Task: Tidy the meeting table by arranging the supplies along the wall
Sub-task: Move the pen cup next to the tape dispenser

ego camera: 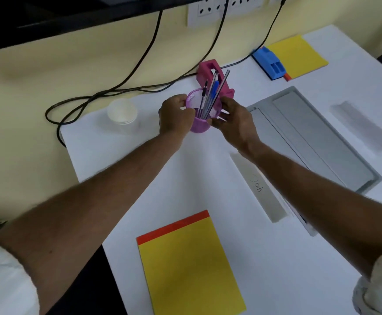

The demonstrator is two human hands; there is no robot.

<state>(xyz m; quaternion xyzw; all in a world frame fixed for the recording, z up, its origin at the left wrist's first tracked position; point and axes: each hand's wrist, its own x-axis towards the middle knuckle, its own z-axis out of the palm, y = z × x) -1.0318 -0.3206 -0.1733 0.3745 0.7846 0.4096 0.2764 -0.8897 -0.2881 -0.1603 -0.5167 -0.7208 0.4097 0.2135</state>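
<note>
Both hands clasped round purple mesh pen cup (199,123) near white table's (208,178) wall edge: left hand (176,117) curled on its left side, right hand (233,119) pinching right side with thumb low near base; pens (210,96) upright inside, leaning away. Just behind cup, pink tape dispenser (208,71); left of cup, clear plastic cups (122,111); farther right of cup along wall, blue stapler (269,62) touching a yellow pad (297,56). Nearer than cup, second yellow pad with red top strip (190,264), grey tray (317,137), and pale strip (258,187) with handwritten "06" plus a blurred mark.
</note>
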